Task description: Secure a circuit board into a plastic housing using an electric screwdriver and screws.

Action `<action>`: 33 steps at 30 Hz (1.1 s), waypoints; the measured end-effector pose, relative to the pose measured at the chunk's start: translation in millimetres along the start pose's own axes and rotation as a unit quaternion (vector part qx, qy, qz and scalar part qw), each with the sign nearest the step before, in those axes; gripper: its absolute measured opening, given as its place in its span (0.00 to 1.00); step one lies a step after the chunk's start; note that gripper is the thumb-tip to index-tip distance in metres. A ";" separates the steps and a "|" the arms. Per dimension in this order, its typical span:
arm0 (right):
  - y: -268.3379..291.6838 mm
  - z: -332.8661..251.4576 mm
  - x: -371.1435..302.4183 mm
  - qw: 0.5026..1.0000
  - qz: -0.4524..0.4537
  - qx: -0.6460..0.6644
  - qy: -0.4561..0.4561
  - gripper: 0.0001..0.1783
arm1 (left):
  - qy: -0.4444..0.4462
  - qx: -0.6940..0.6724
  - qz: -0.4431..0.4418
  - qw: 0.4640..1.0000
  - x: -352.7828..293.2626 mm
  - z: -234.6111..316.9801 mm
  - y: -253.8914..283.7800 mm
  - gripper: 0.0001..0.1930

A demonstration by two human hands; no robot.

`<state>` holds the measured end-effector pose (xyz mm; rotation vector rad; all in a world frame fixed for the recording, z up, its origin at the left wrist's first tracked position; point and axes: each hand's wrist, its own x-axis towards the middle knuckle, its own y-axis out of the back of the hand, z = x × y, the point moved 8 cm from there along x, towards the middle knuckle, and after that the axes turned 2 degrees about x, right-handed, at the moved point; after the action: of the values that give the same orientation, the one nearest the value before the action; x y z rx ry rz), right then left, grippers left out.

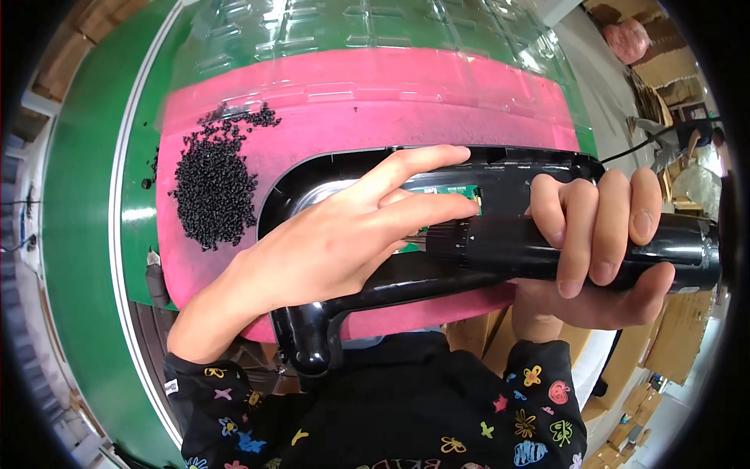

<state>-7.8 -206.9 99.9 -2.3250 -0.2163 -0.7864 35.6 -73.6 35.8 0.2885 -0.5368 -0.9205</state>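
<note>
A black plastic housing (293, 187) with a curved outline lies across the pink mat (375, 121). Inside it a green circuit board (449, 190) shows partly between my fingers. My left hand (328, 238) rests over the housing with its fingers stretched out, two of them reaching along the board; its thumb is mostly hidden. Wrapped around a thick black electric screwdriver (500, 246), my right hand (598, 234) holds it nearly level, tip pointing left. The metal bit ends under my left fingers, so its contact point is hidden.
A heap of small black screws (215, 191) sits on the mat's left side. Near the mat's lower left corner lies a dark utility knife (157, 280). Clear moulded plastic trays (367, 31) cover the far edge of the green table (86, 211). A black cable (641, 146) runs off right.
</note>
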 end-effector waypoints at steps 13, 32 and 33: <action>1.2 -4.1 -0.7 1.000 -0.002 0.003 0.012 0.17 | -0.008 -0.013 0.003 1.000 -0.2 0.4 1.3 0.29; 34.5 -30.3 -1.1 0.975 -0.060 -0.204 -0.066 0.20 | 0.007 0.141 -0.016 0.990 4.0 -3.0 1.3 0.30; 37.2 -30.2 -2.6 0.974 -0.025 -0.215 -0.067 0.19 | 0.019 0.151 -0.027 0.988 3.4 -3.9 -0.2 0.30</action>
<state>-11.4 -254.6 96.2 -2.7962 -0.1768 -0.7598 39.2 -76.5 33.6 0.5962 -0.6371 -0.8827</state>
